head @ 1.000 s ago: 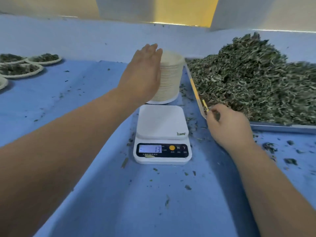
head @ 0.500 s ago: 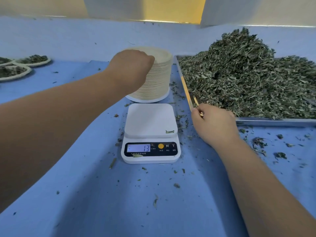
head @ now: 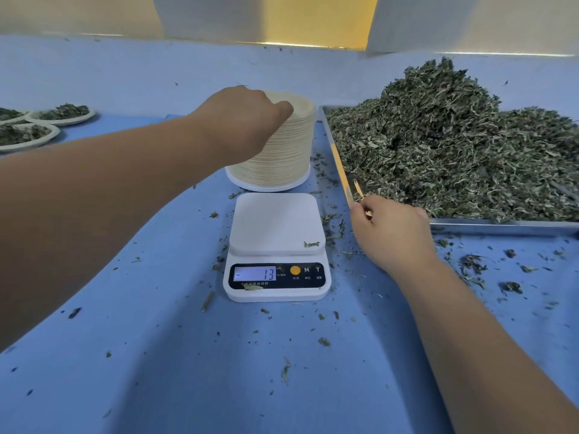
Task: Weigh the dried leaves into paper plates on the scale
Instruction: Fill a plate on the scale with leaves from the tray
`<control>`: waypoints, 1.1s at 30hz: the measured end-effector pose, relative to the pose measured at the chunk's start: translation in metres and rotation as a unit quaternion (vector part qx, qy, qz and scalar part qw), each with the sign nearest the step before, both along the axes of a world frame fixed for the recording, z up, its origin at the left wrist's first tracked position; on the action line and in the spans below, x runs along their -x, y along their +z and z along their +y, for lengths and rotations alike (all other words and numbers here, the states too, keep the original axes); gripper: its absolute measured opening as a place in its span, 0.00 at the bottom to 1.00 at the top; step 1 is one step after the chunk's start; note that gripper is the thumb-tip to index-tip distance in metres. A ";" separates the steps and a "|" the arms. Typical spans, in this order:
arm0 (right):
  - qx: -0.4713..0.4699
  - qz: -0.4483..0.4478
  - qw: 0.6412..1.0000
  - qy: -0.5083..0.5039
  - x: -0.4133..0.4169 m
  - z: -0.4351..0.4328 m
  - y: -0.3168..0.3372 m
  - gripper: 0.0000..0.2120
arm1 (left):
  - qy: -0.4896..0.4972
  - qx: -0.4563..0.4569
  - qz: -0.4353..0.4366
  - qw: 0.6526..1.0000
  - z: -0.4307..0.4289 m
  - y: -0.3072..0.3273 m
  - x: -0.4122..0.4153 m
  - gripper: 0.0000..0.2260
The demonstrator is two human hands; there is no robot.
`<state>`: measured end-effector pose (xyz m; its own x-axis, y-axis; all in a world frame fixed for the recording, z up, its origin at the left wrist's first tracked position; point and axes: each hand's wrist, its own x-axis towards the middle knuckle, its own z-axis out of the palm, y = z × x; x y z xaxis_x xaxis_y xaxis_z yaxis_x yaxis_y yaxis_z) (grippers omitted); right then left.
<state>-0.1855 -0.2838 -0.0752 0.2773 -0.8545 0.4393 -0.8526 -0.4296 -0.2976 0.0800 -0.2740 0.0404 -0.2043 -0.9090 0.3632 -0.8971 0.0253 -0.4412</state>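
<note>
- fetching a fresh plate: the scale [head: 275, 245], frame centre, bears only a leaf scrap and its display shows 13.
- next move, i judge: peel one plate off without dragging others, set it on the scale, then add leaves [head: 454, 145] from the tray [head: 501, 227] at right.
- left hand [head: 247, 120] reaches to the plates [head: 282, 155] just above the scale, fingers curled over the top, seemingly pinching the top one.
- right hand [head: 391, 233] sits at the tray's near corner, grasping a thin yellow stick [head: 358, 188].

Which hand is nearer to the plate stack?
Left. The left hand grips the top of the plate stack; the right hand, pinching a yellow stick, is apart at the metal tray corner.
</note>
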 end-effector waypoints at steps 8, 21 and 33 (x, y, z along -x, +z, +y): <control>-0.004 0.019 1.000 -0.007 -0.001 0.000 0.001 0.19 | -0.044 0.000 -0.029 0.999 0.005 0.009 0.001 0.30; -0.024 0.013 1.000 -0.002 -0.002 0.003 0.005 0.17 | -0.017 0.286 0.349 0.892 0.021 -0.028 0.013 0.14; 0.035 -0.243 0.958 0.147 -0.025 0.035 0.015 0.28 | -0.104 0.294 0.530 0.789 0.068 -0.089 0.022 0.13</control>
<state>-0.1605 -0.2492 -0.0597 0.2502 -0.7342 0.6311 -0.4591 -0.6639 -0.5903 0.0579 -0.2056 -0.0489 0.3741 -0.5069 0.7766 -0.7731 0.2920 0.5630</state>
